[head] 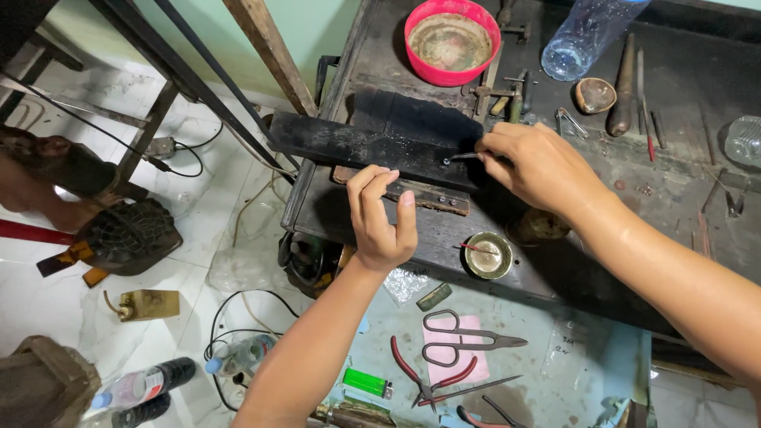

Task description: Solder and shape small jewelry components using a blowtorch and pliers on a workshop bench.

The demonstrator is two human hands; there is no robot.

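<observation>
My left hand hovers over the front of a dark, worn workbench, fingers curled, thumb and forefinger pinched close together; whether something tiny sits between them I cannot tell. My right hand grips a thin metal tool whose tip rests on a black block lying across the bench. A small brass dish stands just right of my left hand.
A red bowl, a clear plastic bottle and files lie at the back of the bench. Scissors, red-handled pliers and a green lighter rest on a lower blue surface. Bottles and cables litter the tiled floor.
</observation>
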